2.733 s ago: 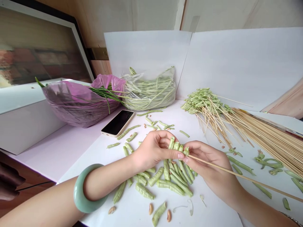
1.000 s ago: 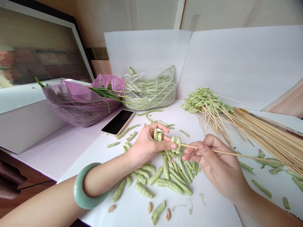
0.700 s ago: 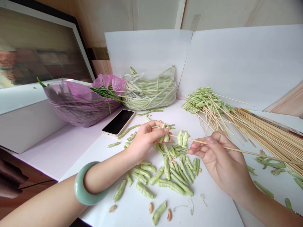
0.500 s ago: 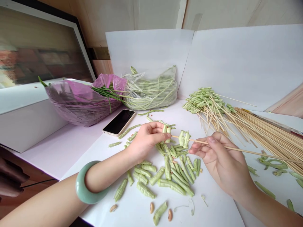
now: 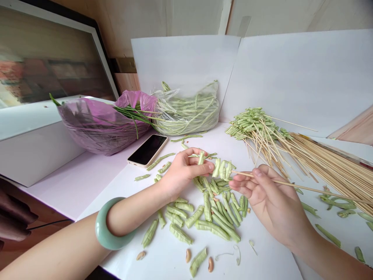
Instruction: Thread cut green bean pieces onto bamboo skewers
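My right hand (image 5: 271, 198) pinches a thin bamboo skewer (image 5: 309, 189) between thumb and fingers. Several short green bean pieces (image 5: 223, 169) are threaded side by side near the skewer's far end. My left hand (image 5: 188, 169), with a green bangle (image 5: 101, 227) on its wrist, is closed on another bean piece (image 5: 201, 157) at the skewer's tip. Its fingertips partly hide that piece and the tip. Below both hands lies a loose spread of cut bean pieces (image 5: 214, 229) on the white surface, with a few brown bean seeds (image 5: 210, 264) in front.
Behind my left hand lie a phone (image 5: 147, 150), a purple bag (image 5: 101, 126) of greens and a clear bag (image 5: 189, 112) of long beans. At the right are bean-loaded skewers (image 5: 253, 122), a bundle of bare skewers (image 5: 335, 167) and bean scraps (image 5: 328, 235).
A bean piece from my left hand has slid along the skewer to join the pieces beside it. My left hand now holds one piece at the tip; my right hand has barely moved.
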`<state>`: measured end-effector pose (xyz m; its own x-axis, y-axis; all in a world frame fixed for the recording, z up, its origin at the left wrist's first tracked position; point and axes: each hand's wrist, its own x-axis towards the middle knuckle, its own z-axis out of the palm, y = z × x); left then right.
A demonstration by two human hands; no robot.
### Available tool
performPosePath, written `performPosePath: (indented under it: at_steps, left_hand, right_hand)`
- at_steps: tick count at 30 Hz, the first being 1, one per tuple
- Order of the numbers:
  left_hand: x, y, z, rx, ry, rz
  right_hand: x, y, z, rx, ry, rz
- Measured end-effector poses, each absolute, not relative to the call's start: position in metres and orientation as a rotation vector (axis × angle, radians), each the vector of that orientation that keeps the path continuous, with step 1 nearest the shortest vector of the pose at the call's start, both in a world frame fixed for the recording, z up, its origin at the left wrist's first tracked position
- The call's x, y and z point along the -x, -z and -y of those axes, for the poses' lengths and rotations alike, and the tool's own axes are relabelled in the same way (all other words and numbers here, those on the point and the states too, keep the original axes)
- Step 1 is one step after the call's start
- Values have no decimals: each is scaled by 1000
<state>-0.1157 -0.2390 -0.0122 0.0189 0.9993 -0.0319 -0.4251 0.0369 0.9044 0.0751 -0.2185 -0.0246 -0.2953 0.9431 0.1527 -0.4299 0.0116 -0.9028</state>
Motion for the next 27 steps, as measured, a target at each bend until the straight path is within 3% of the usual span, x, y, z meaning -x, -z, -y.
performPosePath:
  at_steps: [27]
  left_hand:
    - [121, 15, 235, -950, -1255, -883]
  right_hand:
    - [-77, 17, 219, 662, -1480, 1135]
